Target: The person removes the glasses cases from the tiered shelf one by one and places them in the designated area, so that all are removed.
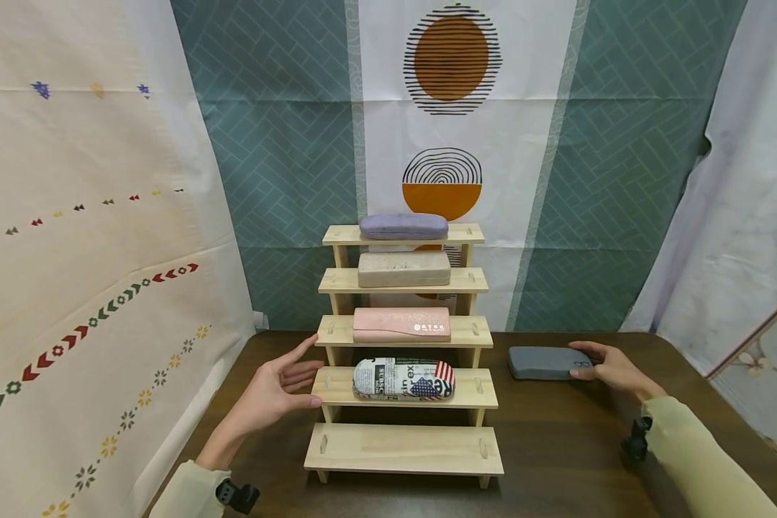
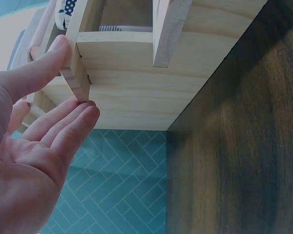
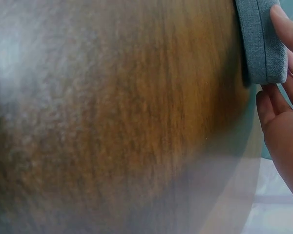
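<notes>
Head view: left hand (image 1: 278,388), fingers straight and spread, rests against the left end of the wooden stepped rack (image 1: 404,450) at its second step, beside the newsprint-pattern case (image 1: 404,379); right hand (image 1: 611,368) grasps the right end of the grey case (image 1: 547,362), which lies flat on the dark table (image 1: 570,446) right of the rack, long axis left to right. Left wrist view: relaxed thumb and fingertips (image 2: 83,109) touch the shelf end (image 2: 78,78). Right wrist view: fingers (image 3: 283,27) curl around the grey case's (image 3: 261,41) end.
</notes>
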